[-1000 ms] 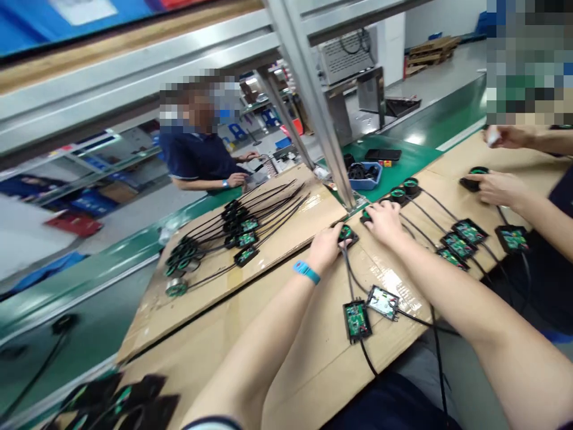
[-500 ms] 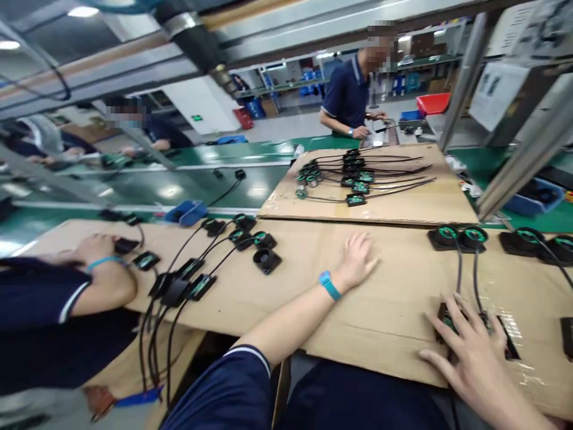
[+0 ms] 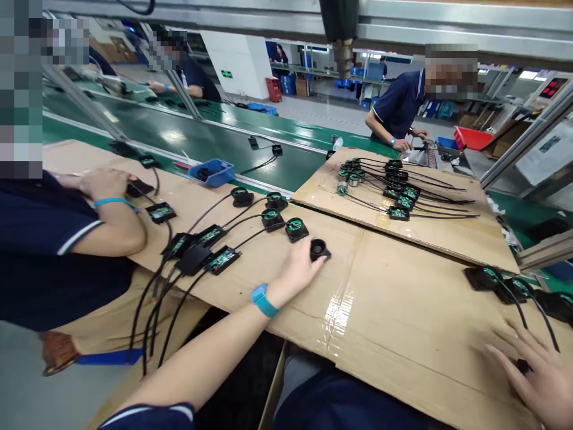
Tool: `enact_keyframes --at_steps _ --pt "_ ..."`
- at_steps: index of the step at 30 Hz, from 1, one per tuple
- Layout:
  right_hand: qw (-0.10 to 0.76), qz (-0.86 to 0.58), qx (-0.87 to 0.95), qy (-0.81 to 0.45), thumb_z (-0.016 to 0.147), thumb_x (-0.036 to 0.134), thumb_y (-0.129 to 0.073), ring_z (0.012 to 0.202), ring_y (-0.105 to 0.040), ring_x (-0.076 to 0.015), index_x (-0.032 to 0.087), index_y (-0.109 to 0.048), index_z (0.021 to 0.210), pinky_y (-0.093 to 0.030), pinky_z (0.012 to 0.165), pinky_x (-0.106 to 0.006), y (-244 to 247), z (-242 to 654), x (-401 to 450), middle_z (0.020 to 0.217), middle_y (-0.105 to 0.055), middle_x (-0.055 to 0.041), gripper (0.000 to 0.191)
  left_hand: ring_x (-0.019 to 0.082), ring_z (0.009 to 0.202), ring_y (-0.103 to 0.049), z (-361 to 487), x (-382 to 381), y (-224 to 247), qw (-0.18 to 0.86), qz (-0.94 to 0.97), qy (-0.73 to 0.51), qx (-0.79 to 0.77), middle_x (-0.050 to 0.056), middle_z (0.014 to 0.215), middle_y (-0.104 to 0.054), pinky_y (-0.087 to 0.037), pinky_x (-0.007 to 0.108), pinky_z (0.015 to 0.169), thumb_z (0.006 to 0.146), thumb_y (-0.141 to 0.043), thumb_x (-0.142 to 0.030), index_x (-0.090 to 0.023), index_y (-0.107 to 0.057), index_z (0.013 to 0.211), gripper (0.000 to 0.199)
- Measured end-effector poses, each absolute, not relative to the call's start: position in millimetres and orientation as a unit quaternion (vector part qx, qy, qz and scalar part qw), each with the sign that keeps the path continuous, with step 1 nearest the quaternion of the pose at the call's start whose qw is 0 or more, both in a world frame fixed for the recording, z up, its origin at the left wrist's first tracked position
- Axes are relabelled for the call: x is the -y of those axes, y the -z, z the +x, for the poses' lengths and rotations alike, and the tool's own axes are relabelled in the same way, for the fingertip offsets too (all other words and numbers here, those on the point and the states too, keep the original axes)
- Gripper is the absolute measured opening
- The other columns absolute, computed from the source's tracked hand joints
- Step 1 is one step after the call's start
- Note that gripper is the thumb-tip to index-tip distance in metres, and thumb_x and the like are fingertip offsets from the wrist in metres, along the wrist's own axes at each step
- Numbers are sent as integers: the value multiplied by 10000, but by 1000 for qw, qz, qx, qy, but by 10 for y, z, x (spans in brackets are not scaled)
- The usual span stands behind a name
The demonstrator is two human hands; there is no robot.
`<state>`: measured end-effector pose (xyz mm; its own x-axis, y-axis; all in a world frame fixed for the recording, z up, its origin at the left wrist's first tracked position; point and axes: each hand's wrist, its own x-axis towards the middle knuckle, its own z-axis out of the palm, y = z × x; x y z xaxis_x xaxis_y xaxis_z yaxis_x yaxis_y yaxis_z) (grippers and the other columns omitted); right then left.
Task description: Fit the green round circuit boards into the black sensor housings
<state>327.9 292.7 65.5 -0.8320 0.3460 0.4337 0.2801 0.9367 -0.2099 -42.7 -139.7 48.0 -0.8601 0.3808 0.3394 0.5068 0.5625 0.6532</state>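
Observation:
My left hand (image 3: 301, 266), with a teal wristband, grips a small black round housing (image 3: 319, 248) by its left side on the cardboard. Left of it stand several black housings with green circuit rings (image 3: 295, 227), wired to black boxes with green boards (image 3: 222, 259). At the lower right, my right hand (image 3: 537, 370) is spread and blurred over the cardboard (image 3: 403, 310). A small dark part shows under its fingers; whether it is held is unclear. Above that hand are more black housings with cables (image 3: 486, 277).
A raised cardboard sheet (image 3: 358, 212) bears several wired boards. Behind it runs a green bench with a blue bin (image 3: 215, 173). At the left a co-worker's arm (image 3: 119, 221) rests on the cardboard. Another person (image 3: 398, 107) stands across the bench. A tool (image 3: 342, 36) hangs overhead.
My left hand has moved left from bare cardboard and closed on the black round housing. My right hand, still spread, has come off the black boxes at the right. The view has turned.

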Motion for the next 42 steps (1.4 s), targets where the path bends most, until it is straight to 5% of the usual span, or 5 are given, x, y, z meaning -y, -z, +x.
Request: enact_keyframes --at_steps 7,15,22,34,42 --pt "192 9 974 -122 993 455 -521 1234 -646 -319 260 -764 1070 -444 1113 -560 -1231 1008 -1755 1323 -698 -112 321 270 941 -655 -509 281 -569 -50 -281 505 815 84 969 -674 -544 406 831 693 -879 -370 -182 -613 901 386" --pt "63 13 997 -48 1026 423 -502 1309 -523 -398 241 -518 1491 -407 1063 -610 -1256 -1274 -1043 1607 -356 -206 499 296 1070 -603 -607 349 -350 -21 -367 516 774 71 1066 -617 -512 439 926 748 -860 -368 -228 -569 1038 434" --pt "48 -8 998 -42 1022 335 -542 1196 -526 -308 126 -614 1309 -419 1059 -500 -1015 -2273 -898 1339 -472 -187 362 293 1077 -595 -649 333 -390 -37 -368 544 753 79 1081 -618 -509 452 936 828 -755 -276 -220 -569 1097 332" --pt "86 -10 965 -246 930 314 -632 1078 -676 -250 219 -343 1578 -524 965 -414 -1701 90 -1516 1290 -686 -80 716 280 1317 -573 -558 329 -364 -57 -398 552 731 135 1420 -583 -460 465 1137 835 -724 -267 -203 -408 1449 694" --pt "-1 -112 940 -321 838 343 -810 1037 -684 -245 189 -729 1123 -530 950 -374 -1004 1389 -1356 1090 -729 -96 334 264 1049 -674 -457 306 -347 -11 -382 480 790 62 1115 -707 -544 445 987 770 -814 -493 -213 -605 1161 525"
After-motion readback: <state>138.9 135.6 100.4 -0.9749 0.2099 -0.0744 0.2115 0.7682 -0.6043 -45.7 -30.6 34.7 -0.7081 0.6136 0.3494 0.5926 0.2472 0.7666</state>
